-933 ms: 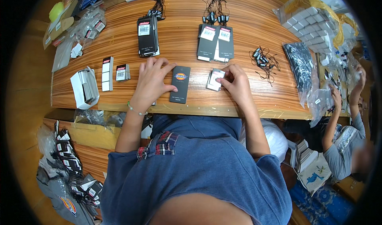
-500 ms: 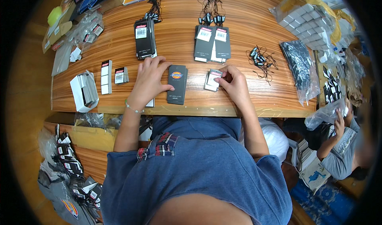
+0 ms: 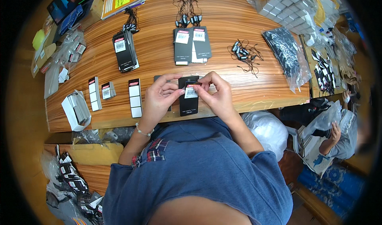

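Near the table's front edge, a black hang tag is between my two hands, with a small white barcode card lying over its upper face. My left hand is closed, its thumb and fingers pinching the tag's left edge. On the other side my right hand pinches the barcode card against the tag's upper right. Part of a grey hang tag stack shows behind my left fingers. A strip of white labels lies just left of that hand.
Strung hang tags lie in piles, one at left and one mid-table. Loose black strings and a bagged dark bundle lie right. At left are a white box of cards and small label stacks. Another person sits at right.
My left hand has left the hang tag stack and my right hand its spot over the small card stack. They now meet at one black tag with a barcode card on it. The view has shifted.
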Tool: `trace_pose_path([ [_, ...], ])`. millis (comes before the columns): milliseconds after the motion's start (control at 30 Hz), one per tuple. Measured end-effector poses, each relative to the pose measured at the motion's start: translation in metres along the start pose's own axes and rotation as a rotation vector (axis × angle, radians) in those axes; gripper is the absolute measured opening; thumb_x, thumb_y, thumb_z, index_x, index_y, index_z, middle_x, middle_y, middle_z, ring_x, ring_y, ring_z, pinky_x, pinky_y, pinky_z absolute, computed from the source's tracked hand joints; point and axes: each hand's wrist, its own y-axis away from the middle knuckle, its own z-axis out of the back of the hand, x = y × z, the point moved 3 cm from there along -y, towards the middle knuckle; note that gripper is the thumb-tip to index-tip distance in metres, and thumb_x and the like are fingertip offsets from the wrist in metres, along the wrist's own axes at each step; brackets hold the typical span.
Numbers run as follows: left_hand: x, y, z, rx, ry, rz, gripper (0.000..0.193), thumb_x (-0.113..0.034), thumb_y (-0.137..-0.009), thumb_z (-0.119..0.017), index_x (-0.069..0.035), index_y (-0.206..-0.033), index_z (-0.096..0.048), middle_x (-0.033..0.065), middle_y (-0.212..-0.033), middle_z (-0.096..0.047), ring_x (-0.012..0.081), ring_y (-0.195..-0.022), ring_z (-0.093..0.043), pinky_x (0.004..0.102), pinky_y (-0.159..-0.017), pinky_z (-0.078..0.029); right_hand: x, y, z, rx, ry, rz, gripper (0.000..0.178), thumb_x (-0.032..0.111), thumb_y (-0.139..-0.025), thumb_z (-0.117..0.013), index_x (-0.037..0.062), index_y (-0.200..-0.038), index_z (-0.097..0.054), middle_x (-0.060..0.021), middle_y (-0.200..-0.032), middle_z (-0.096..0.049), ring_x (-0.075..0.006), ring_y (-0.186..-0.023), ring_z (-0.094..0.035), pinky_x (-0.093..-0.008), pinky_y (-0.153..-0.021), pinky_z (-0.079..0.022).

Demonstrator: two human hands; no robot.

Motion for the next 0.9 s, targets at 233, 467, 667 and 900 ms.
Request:
trace_pose_path([
  [233, 0.018, -0.009, -0.018, 0.045, -0.013, -0.008, 0.037, 0.005, -0.079, -0.062, -0.001, -0.113, -0.051, 0.0059, -0.085, -0.062, 0.0078, -0.08, -0.059, 0.0188, -0.071, -0.047, -0.017, -0.008, 0.037, 0.019, 0.173, 0.1, 0.008, 0.003, -0.076, -0.065, -0.0007, -0.08, -0.058, -0.0091, -0.072, -0.057, -0.0172, -0.068, -0.055, -0.027, -0.06, -0.045],
  [467, 0.015, -0.012, -0.02, 0.024, 0.0, -0.039, 0.035, 0.003, -0.08, -0.061, -0.003, -0.114, -0.052, 0.0024, -0.081, -0.059, 0.0036, -0.075, -0.055, 0.0161, -0.067, -0.045, -0.086, -0.051, 0.127, -0.101, 0.888, 0.133, 0.009, 0.007, -0.076, -0.064, 0.0024, -0.084, -0.061, -0.0118, -0.087, -0.058, -0.027, -0.089, -0.052, -0.0357, -0.078, -0.041],
  [667, 0.014, -0.015, -0.026, 0.047, 0.057, -0.024, 0.032, 0.001, -0.081, -0.062, -0.002, -0.111, -0.052, 0.0035, -0.082, -0.06, 0.0043, -0.076, -0.055, 0.0164, -0.067, -0.045, -0.084, -0.056, 0.156, -0.37, 0.253, -0.083, 0.008, 0.01, -0.084, -0.057, 0.002, -0.085, -0.059, -0.0041, -0.074, -0.059, -0.0127, -0.068, -0.055, -0.0247, -0.064, -0.043],
  [900, 0.011, -0.039, -0.052, 0.327, -0.021, -0.103, 0.016, -0.004, -0.082, -0.061, 0.001, -0.097, -0.056, 0.0052, -0.092, -0.062, 0.0076, -0.078, -0.058, 0.0223, -0.069, -0.048, -0.02, -0.044, 0.129, -0.283, -0.587, -0.135, 0.018, 0.004, -0.087, -0.05, -0.002, -0.103, -0.056, -0.0096, -0.081, -0.061, -0.0143, -0.072, -0.057, -0.0248, -0.069, -0.046],
])
